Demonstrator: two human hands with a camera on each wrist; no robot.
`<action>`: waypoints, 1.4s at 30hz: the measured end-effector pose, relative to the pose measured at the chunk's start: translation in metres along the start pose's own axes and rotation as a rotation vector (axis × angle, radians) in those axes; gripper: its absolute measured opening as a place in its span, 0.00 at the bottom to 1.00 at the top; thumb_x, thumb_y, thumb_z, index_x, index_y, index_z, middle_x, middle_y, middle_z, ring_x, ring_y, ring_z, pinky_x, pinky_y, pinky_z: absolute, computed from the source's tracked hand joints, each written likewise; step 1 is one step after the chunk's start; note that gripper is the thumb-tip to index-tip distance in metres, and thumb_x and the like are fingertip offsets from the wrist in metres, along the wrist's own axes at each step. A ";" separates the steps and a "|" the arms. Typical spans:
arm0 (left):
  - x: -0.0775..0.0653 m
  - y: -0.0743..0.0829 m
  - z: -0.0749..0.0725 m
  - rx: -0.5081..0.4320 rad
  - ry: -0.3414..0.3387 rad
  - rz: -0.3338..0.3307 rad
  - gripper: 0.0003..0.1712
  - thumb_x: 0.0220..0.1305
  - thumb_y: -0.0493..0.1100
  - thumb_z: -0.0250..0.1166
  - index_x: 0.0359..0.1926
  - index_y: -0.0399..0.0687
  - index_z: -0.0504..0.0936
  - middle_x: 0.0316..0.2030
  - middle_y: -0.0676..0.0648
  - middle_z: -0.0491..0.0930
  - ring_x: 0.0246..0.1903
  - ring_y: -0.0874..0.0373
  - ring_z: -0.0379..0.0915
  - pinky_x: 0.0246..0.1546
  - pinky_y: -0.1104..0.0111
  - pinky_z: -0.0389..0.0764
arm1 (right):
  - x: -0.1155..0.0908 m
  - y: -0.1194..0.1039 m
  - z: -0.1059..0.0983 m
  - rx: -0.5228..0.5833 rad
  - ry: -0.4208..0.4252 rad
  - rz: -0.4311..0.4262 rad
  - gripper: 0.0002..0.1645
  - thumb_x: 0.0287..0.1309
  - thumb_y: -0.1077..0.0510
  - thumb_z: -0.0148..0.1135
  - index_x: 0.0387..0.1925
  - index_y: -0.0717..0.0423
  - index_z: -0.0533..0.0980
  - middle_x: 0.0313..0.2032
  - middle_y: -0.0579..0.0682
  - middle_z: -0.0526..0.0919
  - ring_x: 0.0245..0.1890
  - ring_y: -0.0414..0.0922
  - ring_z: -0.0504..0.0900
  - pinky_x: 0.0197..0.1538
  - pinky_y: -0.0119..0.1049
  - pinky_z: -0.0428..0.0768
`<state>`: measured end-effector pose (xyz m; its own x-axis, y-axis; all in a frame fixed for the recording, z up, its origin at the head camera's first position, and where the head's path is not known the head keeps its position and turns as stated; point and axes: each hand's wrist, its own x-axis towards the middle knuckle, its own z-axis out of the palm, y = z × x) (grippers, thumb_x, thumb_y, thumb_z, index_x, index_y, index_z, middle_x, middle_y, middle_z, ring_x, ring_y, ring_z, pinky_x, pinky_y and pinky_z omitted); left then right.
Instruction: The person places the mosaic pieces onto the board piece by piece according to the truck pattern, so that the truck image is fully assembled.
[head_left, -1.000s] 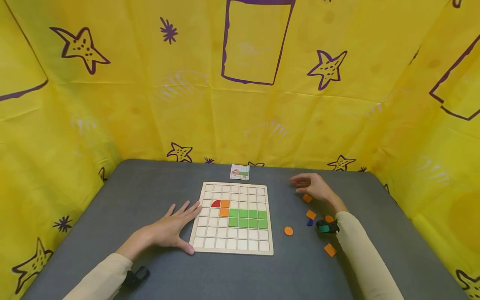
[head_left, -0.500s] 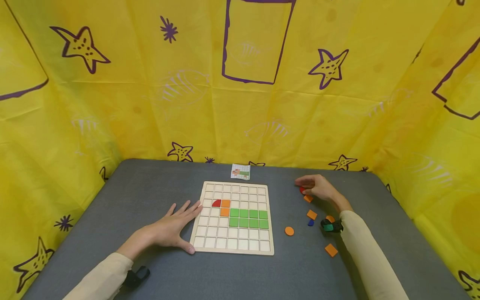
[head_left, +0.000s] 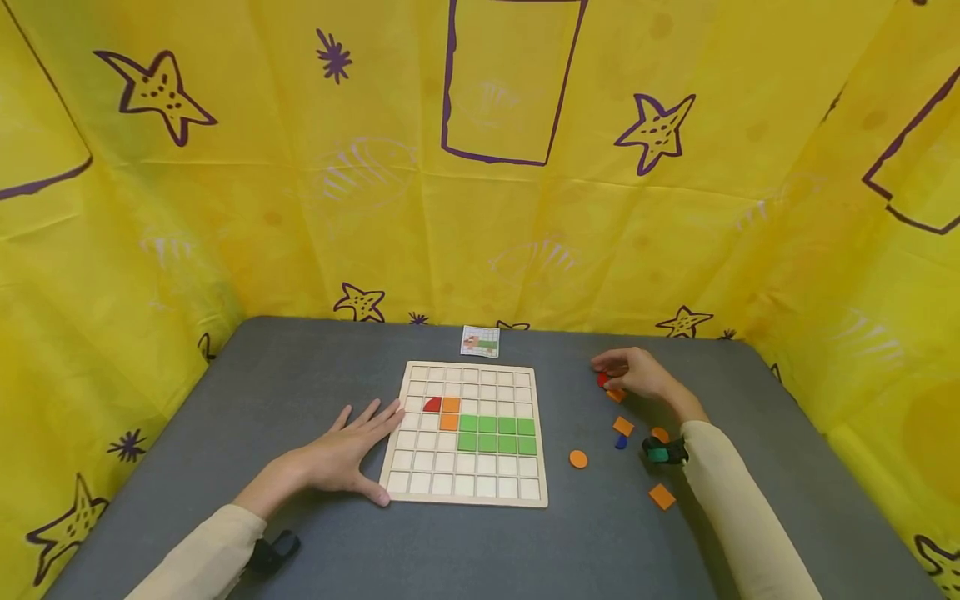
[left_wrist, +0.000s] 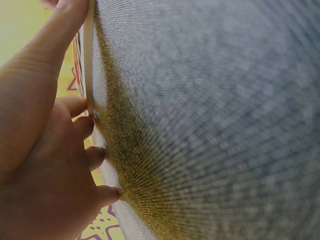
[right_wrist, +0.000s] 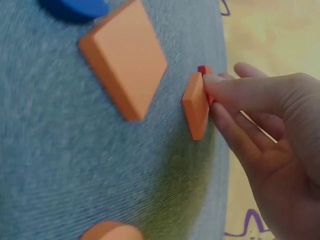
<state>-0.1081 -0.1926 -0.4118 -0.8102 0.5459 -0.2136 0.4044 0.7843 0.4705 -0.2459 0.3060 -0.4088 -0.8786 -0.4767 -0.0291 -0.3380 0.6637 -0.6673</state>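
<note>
My left hand (head_left: 347,454) lies with fingers spread along the left edge of a square wooden grid board (head_left: 465,501), thumb at its near left corner. On the board sit a red quarter-circle (head_left: 432,405), two orange squares (head_left: 449,422) and a block of green squares (head_left: 497,433). Beyond the board's right side, my right hand (head_left: 637,373) pinches a small red piece (head_left: 602,379) between thumb and fingers, low over the table. An orange square tile (right_wrist: 196,107) sits right beside those fingertips in the right wrist view. The red piece is mostly hidden there.
A small printed card (head_left: 480,342) lies behind the board. Right of the board are an orange disc (head_left: 578,459), a blue piece (head_left: 621,442), another orange rounded piece (head_left: 660,434) and orange squares (head_left: 662,497). A yellow patterned curtain (head_left: 480,225) borders the grey table (head_left: 465,550).
My right hand has shifted slightly right and its fingers have closed on the red piece, which came into view half a second ago. My left hand stays put on the board.
</note>
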 end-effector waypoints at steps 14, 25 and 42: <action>-0.002 -0.002 0.002 -0.003 0.010 0.005 0.72 0.39 0.71 0.74 0.77 0.43 0.49 0.77 0.44 0.41 0.75 0.37 0.32 0.66 0.34 0.30 | -0.001 -0.004 0.010 -0.060 0.087 -0.007 0.24 0.53 0.67 0.71 0.53 0.66 0.79 0.49 0.62 0.84 0.49 0.59 0.82 0.50 0.49 0.81; -0.002 0.001 0.001 -0.004 0.000 -0.008 0.72 0.39 0.70 0.74 0.77 0.43 0.49 0.77 0.43 0.42 0.75 0.36 0.31 0.66 0.34 0.30 | 0.002 -0.003 0.019 -0.085 0.209 -0.057 0.23 0.52 0.70 0.70 0.51 0.68 0.79 0.39 0.58 0.86 0.39 0.54 0.85 0.43 0.45 0.83; 0.000 -0.001 0.001 -0.001 0.005 -0.004 0.72 0.39 0.70 0.74 0.77 0.43 0.49 0.77 0.43 0.42 0.74 0.35 0.31 0.65 0.34 0.30 | 0.005 -0.025 0.022 -0.120 0.225 -0.132 0.24 0.52 0.71 0.70 0.52 0.70 0.78 0.40 0.61 0.85 0.42 0.57 0.84 0.45 0.48 0.83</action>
<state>-0.1081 -0.1933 -0.4127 -0.8139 0.5410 -0.2118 0.4004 0.7865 0.4703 -0.2342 0.2747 -0.4092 -0.8725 -0.4324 0.2274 -0.4803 0.6741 -0.5611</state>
